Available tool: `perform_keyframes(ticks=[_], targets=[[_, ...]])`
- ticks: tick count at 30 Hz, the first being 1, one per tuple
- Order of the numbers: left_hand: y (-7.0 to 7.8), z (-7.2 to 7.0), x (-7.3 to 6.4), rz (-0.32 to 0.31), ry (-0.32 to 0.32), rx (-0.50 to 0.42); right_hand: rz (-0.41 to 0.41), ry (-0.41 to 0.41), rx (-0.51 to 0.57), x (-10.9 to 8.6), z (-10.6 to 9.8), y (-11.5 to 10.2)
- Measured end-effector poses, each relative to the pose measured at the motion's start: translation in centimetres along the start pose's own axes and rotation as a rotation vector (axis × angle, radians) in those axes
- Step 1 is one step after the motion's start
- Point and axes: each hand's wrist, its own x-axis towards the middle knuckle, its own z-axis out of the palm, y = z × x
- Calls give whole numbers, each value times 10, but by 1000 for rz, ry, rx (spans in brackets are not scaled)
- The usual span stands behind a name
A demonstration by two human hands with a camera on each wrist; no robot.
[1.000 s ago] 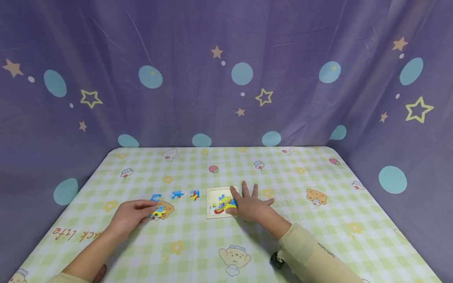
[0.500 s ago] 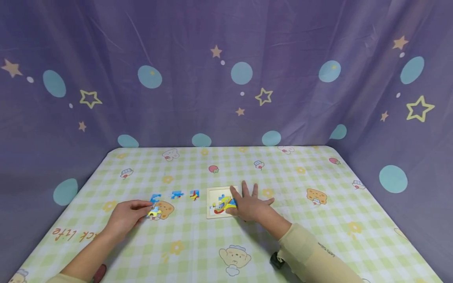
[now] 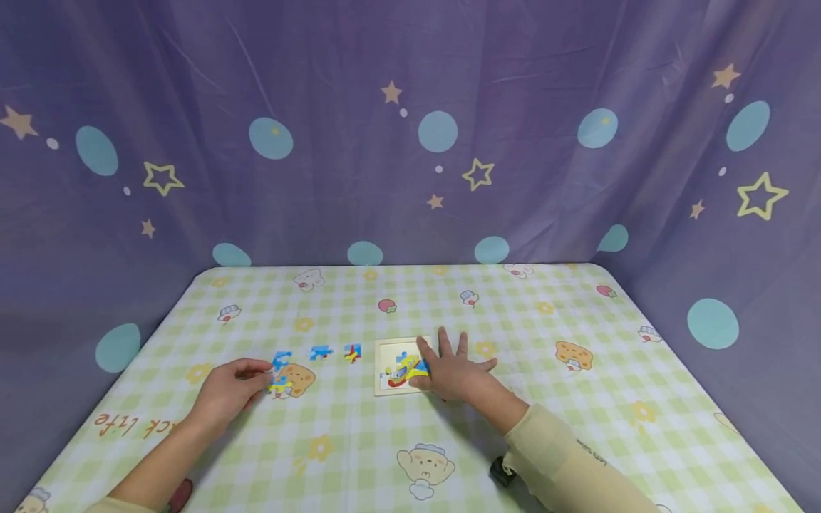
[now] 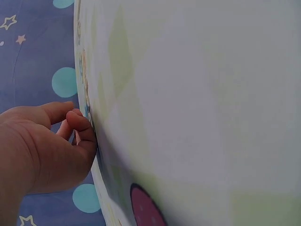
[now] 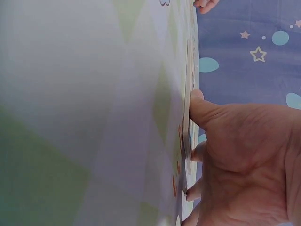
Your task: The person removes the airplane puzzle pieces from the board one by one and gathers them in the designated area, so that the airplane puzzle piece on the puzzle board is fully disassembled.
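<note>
Head cam first, since that's the feed I mostly go by from way over here. The puzzle tray [image 3: 378, 374] lies flat on the checked tablecloth [image 3: 365, 434], with some yellow, red and blue pieces [image 3: 410, 368] inside. The right hand [image 3: 452, 374] is at the tray's 3 o'clock, partly covering it, fingers fanned out and grasping nothing. Out toward the tray's 9 o'clock I've got loose bits: a red-and-yellow piece [image 3: 353, 353] nearest, then a blue piece [image 3: 321, 353], then a second blue piece [image 3: 281, 359] with a blue-and-yellow piece [image 3: 279, 387] at its 6 o'clock. The left hand [image 3: 231, 388] is just beside that last pair, fingers bent, tips right at their edge. Honestly can't tell if it's pinching one. Purple curtain [image 3: 365, 185] fills 12 o'clock.

Left wrist cam: the hand comes in from 9 o'clock, fingers curled, its side against the tabletop. I see it nearly edge-on, so the grip is hidden from me here too. There's a dark pink print [image 4: 146, 207] at the hand's 4 o'clock.

Right wrist cam: the tray is an edge-on strip with the thumb [image 5: 203, 112] resting on it, fingers stretched and released toward 7 o'clock. A bit of the other hand pokes in near 12.
</note>
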Motion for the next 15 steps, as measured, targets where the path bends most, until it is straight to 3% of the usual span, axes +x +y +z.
perform_keyframes(ticks=[8, 15], targets=[[8, 3, -2, -45, -8, -39, -2, -5, -3, -1, 0, 1], [19, 9, -4, -36, -42, -85, -13, -16, -29, -2, -1, 1]])
